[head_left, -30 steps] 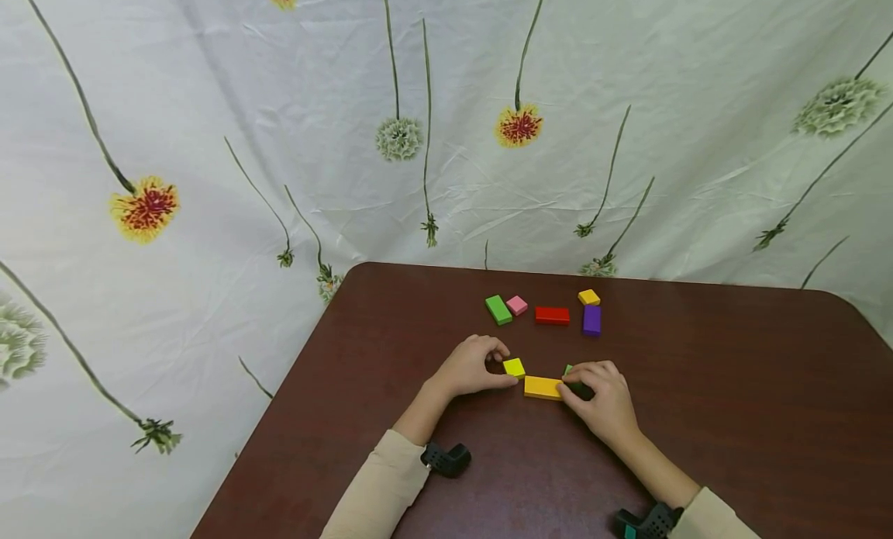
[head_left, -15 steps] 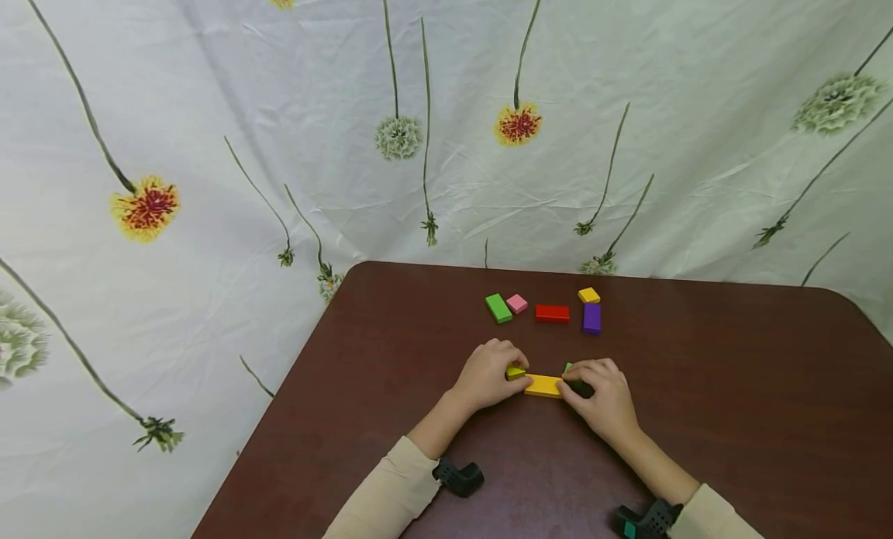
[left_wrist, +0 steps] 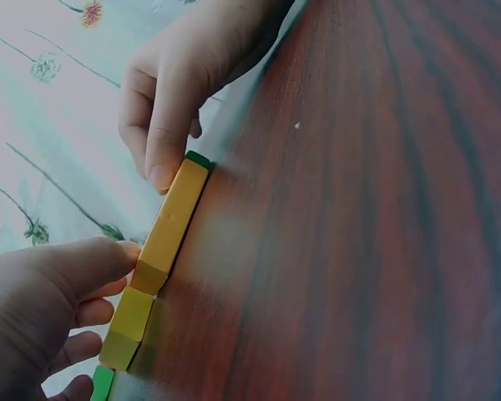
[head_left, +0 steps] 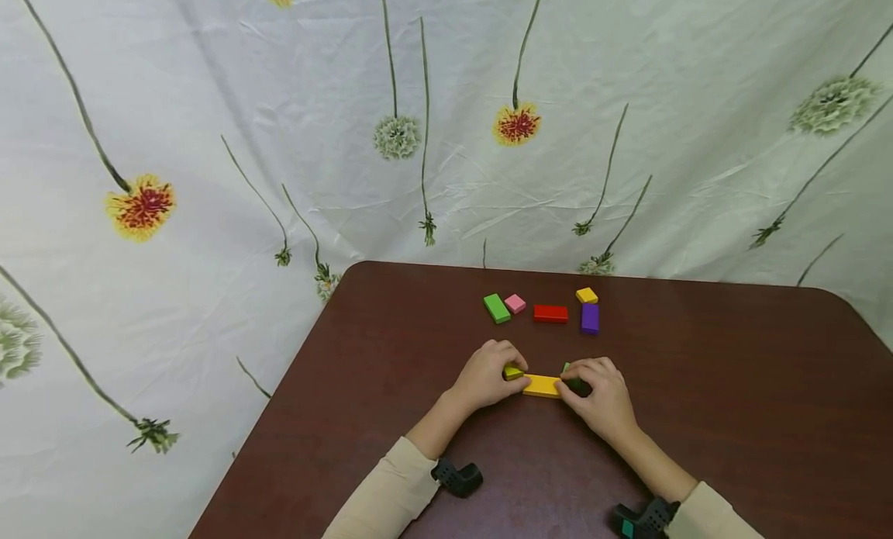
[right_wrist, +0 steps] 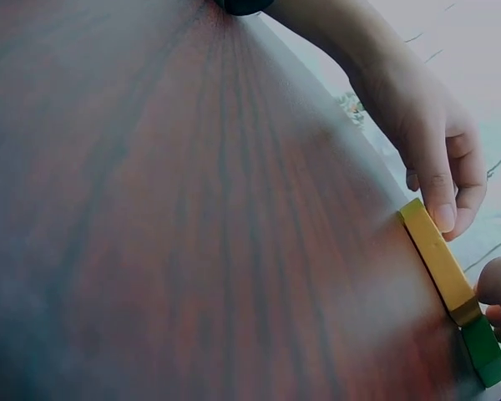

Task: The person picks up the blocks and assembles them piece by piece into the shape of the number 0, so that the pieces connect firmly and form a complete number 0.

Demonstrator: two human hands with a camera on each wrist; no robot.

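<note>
Left hand [head_left: 484,378] pinching the squarish yellow block [left_wrist: 128,319], right hand [head_left: 603,393] the small green block [right_wrist: 483,351], uneven pressure might skew the smooth oblong orange block [head_left: 541,385]

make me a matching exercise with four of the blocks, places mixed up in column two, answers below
1. red block
2. purple block
3. pink block
4. long orange-yellow block

A. between the left hand and right hand
B. between the pink and purple blocks
C. on the near side of the small orange-yellow block
D. between far green block and red block

Pairs: 1-B, 2-C, 3-D, 4-A
</note>
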